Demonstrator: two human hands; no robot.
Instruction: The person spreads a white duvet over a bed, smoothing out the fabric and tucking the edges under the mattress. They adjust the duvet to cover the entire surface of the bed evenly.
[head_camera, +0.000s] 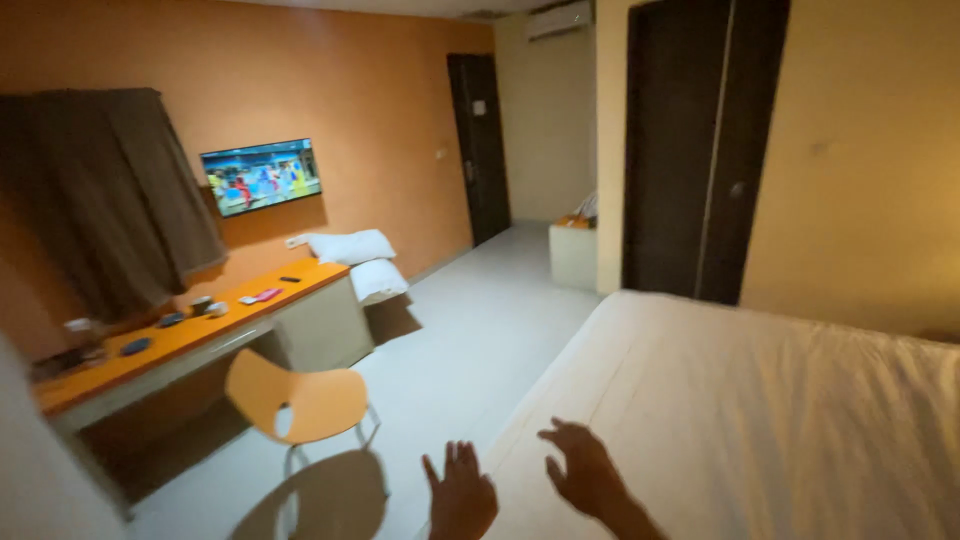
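Note:
My left hand (462, 495) is raised at the bottom centre with its fingers spread and nothing in it, just off the near corner of a bed (760, 420) covered by a plain white sheet. Over that corner hovers my right hand (582, 468), fingers apart and empty. Neither hand visibly touches the sheet.
An orange chair (300, 400) stands to the left before a long orange desk (190, 335) with small items on it. Two white pillows (362, 262) lie at the desk's far end. A wall television (260, 176), a dark curtain (110, 200), dark doors (690, 150) and a small cabinet (573, 252).

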